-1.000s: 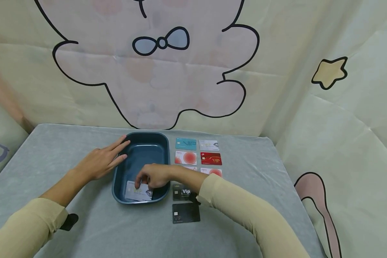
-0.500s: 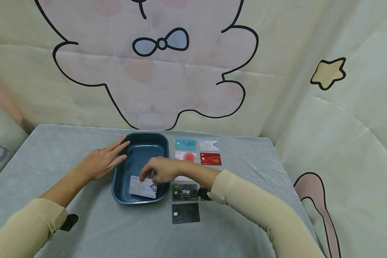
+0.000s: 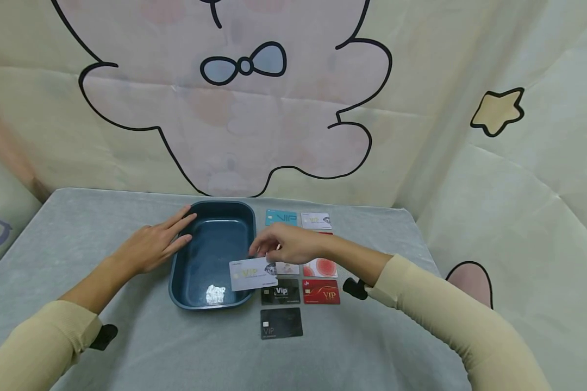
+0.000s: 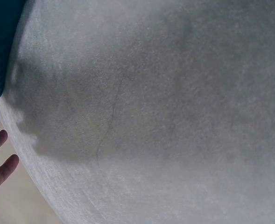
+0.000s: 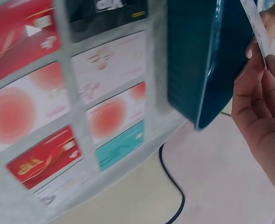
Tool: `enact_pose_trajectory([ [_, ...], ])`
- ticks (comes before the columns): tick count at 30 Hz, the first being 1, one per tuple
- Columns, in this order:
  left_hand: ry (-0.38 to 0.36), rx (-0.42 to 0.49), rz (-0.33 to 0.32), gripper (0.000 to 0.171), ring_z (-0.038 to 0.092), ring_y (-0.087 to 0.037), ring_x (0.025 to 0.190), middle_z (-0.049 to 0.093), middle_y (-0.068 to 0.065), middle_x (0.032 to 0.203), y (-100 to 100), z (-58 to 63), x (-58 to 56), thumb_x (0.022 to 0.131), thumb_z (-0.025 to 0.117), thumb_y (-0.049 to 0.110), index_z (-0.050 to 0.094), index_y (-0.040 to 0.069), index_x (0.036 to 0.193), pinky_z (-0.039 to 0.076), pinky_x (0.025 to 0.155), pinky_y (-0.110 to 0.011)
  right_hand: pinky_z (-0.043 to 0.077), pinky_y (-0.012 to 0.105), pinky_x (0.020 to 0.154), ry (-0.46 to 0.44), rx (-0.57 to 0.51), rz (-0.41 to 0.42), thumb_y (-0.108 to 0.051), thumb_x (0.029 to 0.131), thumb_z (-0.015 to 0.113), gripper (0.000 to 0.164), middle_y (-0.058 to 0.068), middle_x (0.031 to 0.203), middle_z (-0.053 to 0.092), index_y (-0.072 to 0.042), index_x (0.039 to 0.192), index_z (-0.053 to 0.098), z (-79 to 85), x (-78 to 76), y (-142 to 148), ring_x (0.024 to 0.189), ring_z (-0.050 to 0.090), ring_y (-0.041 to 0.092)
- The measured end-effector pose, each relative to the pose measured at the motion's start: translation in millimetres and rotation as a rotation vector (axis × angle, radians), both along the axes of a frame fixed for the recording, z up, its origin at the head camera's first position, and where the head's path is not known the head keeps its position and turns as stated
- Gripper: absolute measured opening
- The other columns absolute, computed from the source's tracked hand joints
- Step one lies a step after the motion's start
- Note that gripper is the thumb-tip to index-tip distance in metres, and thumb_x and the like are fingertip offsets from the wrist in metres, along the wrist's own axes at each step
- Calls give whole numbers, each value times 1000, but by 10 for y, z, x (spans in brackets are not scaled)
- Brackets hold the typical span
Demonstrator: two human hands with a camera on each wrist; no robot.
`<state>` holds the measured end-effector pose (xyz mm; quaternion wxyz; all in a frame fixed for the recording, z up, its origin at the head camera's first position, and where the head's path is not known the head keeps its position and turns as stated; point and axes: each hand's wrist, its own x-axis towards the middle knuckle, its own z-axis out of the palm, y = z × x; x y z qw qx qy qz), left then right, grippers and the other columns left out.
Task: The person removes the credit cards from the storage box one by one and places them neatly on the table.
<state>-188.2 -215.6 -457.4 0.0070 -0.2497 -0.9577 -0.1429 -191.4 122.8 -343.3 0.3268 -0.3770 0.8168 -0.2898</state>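
My right hand (image 3: 293, 243) pinches a white VIP card (image 3: 251, 274) by its far edge, above the right rim of a dark blue rectangular tray (image 3: 212, 244). In the right wrist view, that card (image 5: 256, 23) appears nearly edge-on between the thumb and fingers. My left hand (image 3: 151, 247) has its fingers extended and rests on the tray's left rim. The left wrist view catches only two fingertips (image 4: 5, 170) at its left border. Beneath the right hand, part of the laid-out cards is hidden in the head view.
Two columns of cards lie right of the tray: a teal VIP card (image 3: 281, 217), a white one (image 3: 316, 220), one with red circles (image 3: 321, 267), a red VIP card (image 3: 323, 293), a black Vip card (image 3: 286, 296) and others. A plain black card (image 3: 281, 323) lies nearest. Grey cloth (image 3: 372, 336) covers the table.
My right hand has lifted the white VIP card from the tray's near end and carried it rightward to the rim. The left hand has stayed in place.
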Motion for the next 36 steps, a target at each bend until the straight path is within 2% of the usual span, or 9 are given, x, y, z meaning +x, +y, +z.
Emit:
enact_pose_trajectory([
  [6,6,7,-15,58,65,-42,107,22,-16,163,-23,1,6,108,41,39,32,9,156,50,87,-59,55,26,85,-30,-47,-40,5,96,59,27,5,110,68,-2,121,67,23,38,328,95,65,13],
  [10,5,6,-14,58,65,-41,107,22,-16,163,-24,2,9,107,41,39,32,9,156,50,87,-59,55,26,85,-55,-39,-84,3,95,63,26,4,108,69,-2,120,67,-30,82,566,94,65,14],
  [19,16,7,-25,58,66,-40,106,22,-16,163,-3,22,-3,107,41,39,33,9,156,51,85,-58,55,28,85,-108,16,-170,0,93,66,27,2,106,69,0,119,68,-360,221,1037,92,63,18],
  [24,12,5,-21,57,66,-40,105,22,-16,163,-5,34,1,107,42,38,33,8,155,50,85,-58,55,27,84,-157,27,-178,4,93,63,25,3,108,69,0,117,70,-507,298,1174,92,63,19],
  [29,16,0,-24,57,67,-39,102,22,-16,163,-7,26,0,107,41,39,33,8,155,51,84,-58,57,31,79,-204,42,-204,6,93,60,25,3,107,70,-3,113,72,-597,364,1251,91,63,21],
  [36,21,-2,-22,57,67,-39,102,23,-17,163,-22,22,6,107,42,38,33,8,155,51,84,-59,56,33,81,-210,63,-226,0,91,67,21,1,108,70,-8,109,74,-691,451,1348,93,64,22],
])
